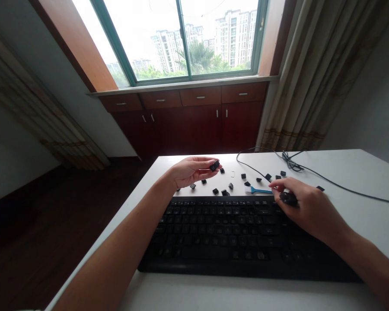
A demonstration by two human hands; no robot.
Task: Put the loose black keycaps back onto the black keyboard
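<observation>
A black keyboard point(227, 233) lies on the white table point(350, 172) in front of me. My left hand point(189, 170) hovers palm up behind the keyboard's upper left, its fingers pinched on a black keycap point(214, 165). My right hand point(306, 205) rests over the keyboard's upper right corner, fingers curled round a small dark object point(288, 198) that I cannot name. A small blue brush point(257, 190) lies just left of that hand. Several loose black keycaps point(230, 186) are scattered on the table behind the keyboard.
A black cable point(314, 172) loops across the table's far right. The table's left edge drops to a dark wooden floor point(35, 242). Beyond stand a red-brown cabinet point(194, 116), a window and curtains point(314, 86).
</observation>
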